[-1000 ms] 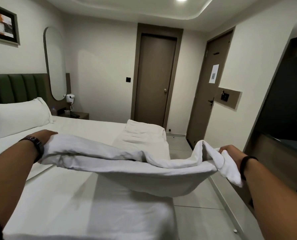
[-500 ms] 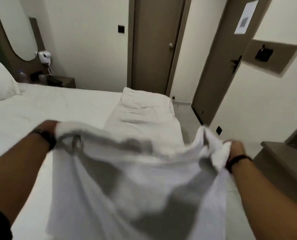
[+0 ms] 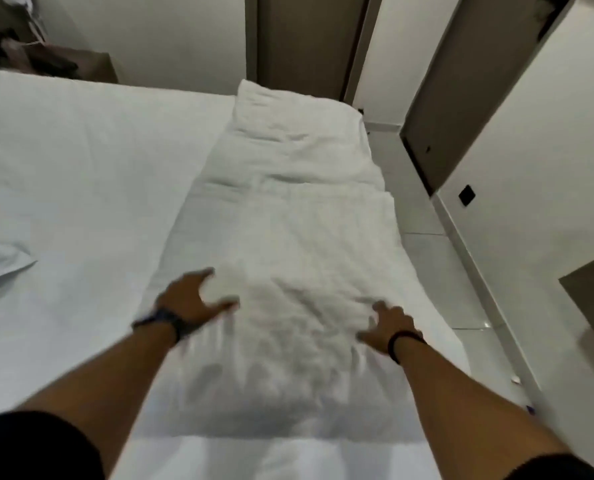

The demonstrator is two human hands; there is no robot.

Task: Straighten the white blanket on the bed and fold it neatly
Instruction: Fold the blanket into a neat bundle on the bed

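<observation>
The white blanket (image 3: pixel 288 216) lies in a long folded strip along the right side of the bed (image 3: pixel 81 174), running away from me. Its near end is doubled over and rumpled. My left hand (image 3: pixel 193 297) rests on the left edge of that near fold with fingers spread, a bulge of cloth between thumb and fingers. My right hand (image 3: pixel 387 325) lies flat on the right edge, fingers spread. The picture is blurred by motion, so the hold is hard to read.
A pillow corner (image 3: pixel 1 268) shows at the left edge. A bedside table (image 3: pixel 77 65) stands at the far left. Two brown doors (image 3: pixel 306 39) are beyond the bed. A narrow tiled floor strip (image 3: pixel 437 265) runs between the bed and the right wall.
The blanket end I held up in the air has come down onto the strip on the bed. Both hands have opened and dropped onto it. My view has tilted downward.
</observation>
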